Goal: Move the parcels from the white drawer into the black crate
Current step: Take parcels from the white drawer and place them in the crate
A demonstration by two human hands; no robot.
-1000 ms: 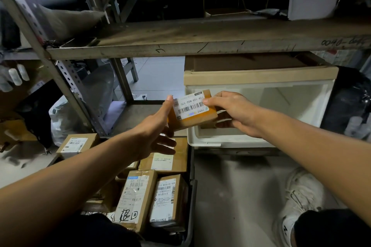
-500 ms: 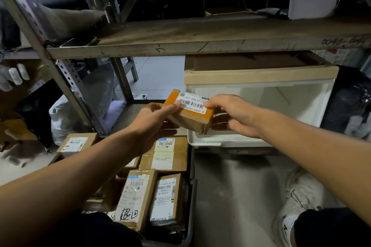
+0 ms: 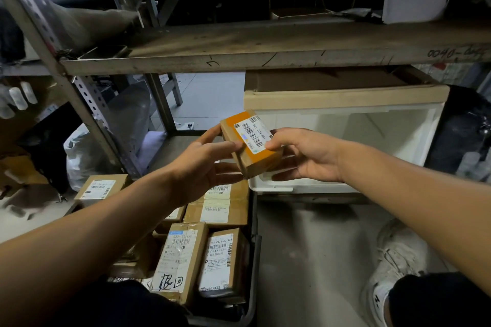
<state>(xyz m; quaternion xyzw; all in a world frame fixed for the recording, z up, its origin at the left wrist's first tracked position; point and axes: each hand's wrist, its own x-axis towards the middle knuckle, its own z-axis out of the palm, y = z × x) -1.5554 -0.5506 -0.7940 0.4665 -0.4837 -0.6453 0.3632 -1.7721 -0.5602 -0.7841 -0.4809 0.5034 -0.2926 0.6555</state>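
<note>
A small cardboard parcel (image 3: pixel 251 143) with an orange top and a white barcode label is held in the air by both hands, just in front of the white drawer (image 3: pixel 398 138) and above the far end of the black crate (image 3: pixel 252 273). The left hand (image 3: pixel 204 164) is curled round the parcel's left end, thumb on the upper edge, fingers underneath. The right hand (image 3: pixel 300 154) pinches the right end, thumb on the label, fingers below. The parcel is tilted, its near corner lowest.

The drawer is pulled out beneath a beige-topped cabinet (image 3: pixel 345 99); little of its inside is seen, and its contents cannot be told. The crate sits low at left on the floor and is packed with labelled brown boxes (image 3: pixel 183 255), several lying flat side by side. One more labelled box (image 3: pixel 99 188) lies outside the crate, to its left. A metal shelf (image 3: pixel 265 48) runs overhead. A white shoe (image 3: pixel 396 260) is seen at lower right on the grey floor (image 3: pixel 313 247).
</note>
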